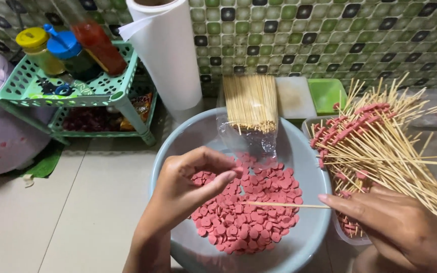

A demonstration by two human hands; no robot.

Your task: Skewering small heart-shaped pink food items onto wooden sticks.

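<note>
Sausage slice (237, 172) pinched in left hand (190, 184) could split if the bamboo skewer (284, 205), held by right hand (395, 227), enters off-centre.

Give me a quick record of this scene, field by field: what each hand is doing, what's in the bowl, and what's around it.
left hand: fingers pinched together over the bowl, any slice in them hidden
right hand: holds one bamboo skewer, tip pointing at the left hand
bowl: grey-blue, holds pink sausage slices
bare skewers: bundle in clear bag on bowl's far rim
loaded skewers: piled over a clear tub on the right
green rack: bottles, back left
paper roll: upright behind bowl
</note>
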